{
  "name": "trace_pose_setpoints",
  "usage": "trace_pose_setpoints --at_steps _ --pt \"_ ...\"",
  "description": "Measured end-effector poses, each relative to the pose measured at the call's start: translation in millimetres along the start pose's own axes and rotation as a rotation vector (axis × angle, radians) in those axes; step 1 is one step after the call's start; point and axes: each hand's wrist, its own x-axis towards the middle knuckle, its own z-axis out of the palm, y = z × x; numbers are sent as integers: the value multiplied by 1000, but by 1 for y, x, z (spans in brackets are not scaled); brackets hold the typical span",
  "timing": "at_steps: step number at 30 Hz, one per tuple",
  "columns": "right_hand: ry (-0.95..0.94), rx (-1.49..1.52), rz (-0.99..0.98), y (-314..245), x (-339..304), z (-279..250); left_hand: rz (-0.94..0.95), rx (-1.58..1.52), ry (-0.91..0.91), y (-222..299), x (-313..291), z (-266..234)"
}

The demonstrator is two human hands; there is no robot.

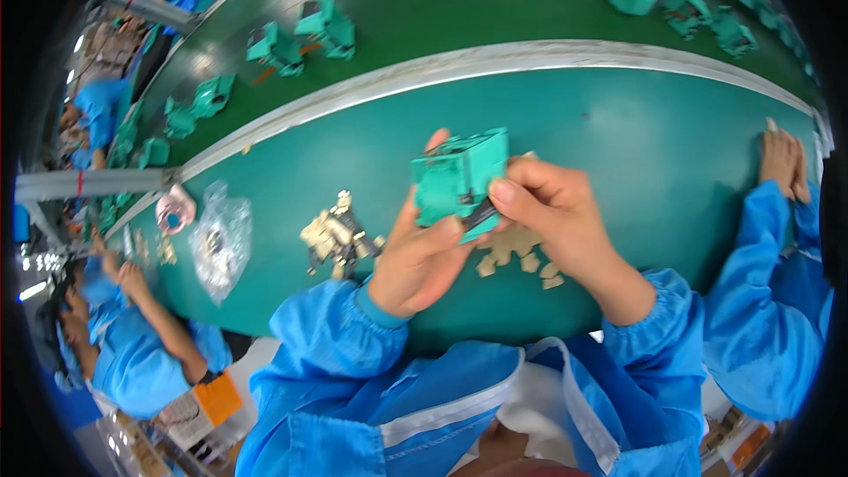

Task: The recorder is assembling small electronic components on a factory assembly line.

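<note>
A green plastic housing (446, 185), box-shaped with an open side, is held up above the green bench. My left hand (420, 256) grips it from the left and below, thumb on its lower front edge. My right hand (552, 208) pinches its right side with thumb and fingers, next to a small black part (480, 214) at the housing's lower corner. Under my hands lies a group of small beige pieces (521, 252), partly hidden. To the left is a heap of beige and black small parts (334, 234).
A clear plastic bag (221, 243) and a pink tape roll (175, 209) lie to the left. Beyond a pale rail (495, 55), a dark green belt (459, 0) carries several green housings (327, 26). Co-workers sit on both sides; one's hands (782, 159) rest at the right.
</note>
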Motion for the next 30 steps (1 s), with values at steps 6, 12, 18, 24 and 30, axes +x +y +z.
trace_pose_setpoints --at_steps 6,12,18,24,30 --pt "92 -99 -156 9 1 -1 165 355 109 8 -2 10" --pt "142 -70 13 -14 31 -17 356 582 163 3 0 7" --pt "418 -577 -273 -22 163 -76 406 997 113 -9 -10 3" --pt "737 -1122 -598 -5 184 -96 549 1210 -18 -13 -12 -1" --pt "426 -792 -585 11 68 -73 629 1271 -176 -15 -26 1"
